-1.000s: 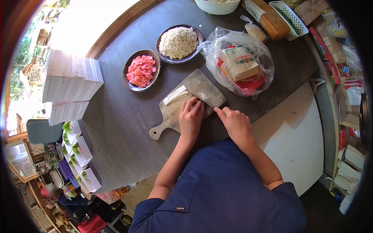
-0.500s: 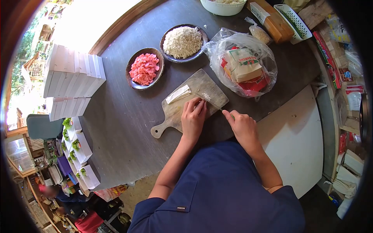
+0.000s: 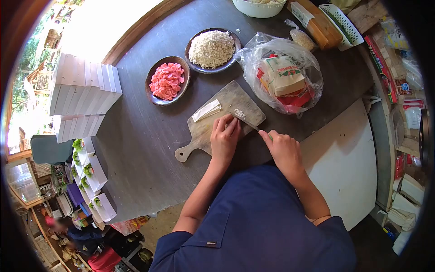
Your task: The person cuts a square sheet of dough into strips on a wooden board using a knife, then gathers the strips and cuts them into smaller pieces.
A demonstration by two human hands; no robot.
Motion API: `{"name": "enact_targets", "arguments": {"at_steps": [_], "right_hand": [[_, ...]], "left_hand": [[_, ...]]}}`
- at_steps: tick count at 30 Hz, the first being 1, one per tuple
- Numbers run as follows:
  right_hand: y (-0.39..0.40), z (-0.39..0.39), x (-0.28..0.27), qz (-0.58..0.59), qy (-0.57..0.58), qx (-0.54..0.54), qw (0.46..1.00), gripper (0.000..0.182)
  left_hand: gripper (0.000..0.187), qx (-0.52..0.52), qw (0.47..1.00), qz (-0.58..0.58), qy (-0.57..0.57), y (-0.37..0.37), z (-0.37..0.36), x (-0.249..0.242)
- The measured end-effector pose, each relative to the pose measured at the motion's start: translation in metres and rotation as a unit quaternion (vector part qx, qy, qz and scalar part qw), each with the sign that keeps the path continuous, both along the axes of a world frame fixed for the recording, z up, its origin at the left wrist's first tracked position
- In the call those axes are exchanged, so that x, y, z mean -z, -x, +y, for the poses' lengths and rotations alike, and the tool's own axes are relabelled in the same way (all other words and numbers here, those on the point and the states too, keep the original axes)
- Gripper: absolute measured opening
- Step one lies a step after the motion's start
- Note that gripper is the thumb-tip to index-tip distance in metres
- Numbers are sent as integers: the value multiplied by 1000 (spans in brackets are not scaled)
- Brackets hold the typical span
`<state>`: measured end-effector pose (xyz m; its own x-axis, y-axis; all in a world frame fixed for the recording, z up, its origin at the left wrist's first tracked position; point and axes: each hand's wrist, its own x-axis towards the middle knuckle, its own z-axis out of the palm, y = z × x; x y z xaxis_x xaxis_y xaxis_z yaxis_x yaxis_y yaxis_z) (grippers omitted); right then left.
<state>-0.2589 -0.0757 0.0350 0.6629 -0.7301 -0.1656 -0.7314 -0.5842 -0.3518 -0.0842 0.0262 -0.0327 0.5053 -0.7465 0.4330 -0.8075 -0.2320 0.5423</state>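
Observation:
My right hand (image 3: 284,148) is closed around the handle of a knife (image 3: 248,124), whose thin blade lies low over the wooden cutting board (image 3: 199,131). Curled fingertips of my left hand (image 3: 224,137) press down on the board beside the blade; whatever they pin is hidden under them. Just past the blade lies a small pile of fine white shreds (image 3: 239,113). Flat white strips (image 3: 207,110) rest together on the board, left of the shreds. Beyond the board are a dark bowl of pink slices (image 3: 166,81) and one heaped with pale shreds (image 3: 211,49).
A clear plastic bag (image 3: 283,75) with packets sits right of the board. White boxes (image 3: 86,90) are stacked at the left, above open boxes with greens (image 3: 94,172). A white basin (image 3: 259,8) and a brown box (image 3: 317,25) stand at the back. Another person (image 3: 84,235) is at lower left.
The hands hold almost the same place over the board. Slightly more of the knife blade shows between them, and the whole view has shifted a little.

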Motion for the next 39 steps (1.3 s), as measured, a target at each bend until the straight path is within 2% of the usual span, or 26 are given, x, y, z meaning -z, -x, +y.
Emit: {"name": "enact_targets", "arguments": {"at_steps": [10,18,39], "right_hand": [[-15,6,10,-37,0,14,999,56],[10,-1,10,-29,-15,11,999,57],[-7,-3,7,-23,-18,-3,1000,55]], "left_hand": [[18,2,1000,8,1,-1,1,0],[17,-2,1000,14,10,0,1,-1],[19,0,1000,4,-3,0,2,-2]]}}
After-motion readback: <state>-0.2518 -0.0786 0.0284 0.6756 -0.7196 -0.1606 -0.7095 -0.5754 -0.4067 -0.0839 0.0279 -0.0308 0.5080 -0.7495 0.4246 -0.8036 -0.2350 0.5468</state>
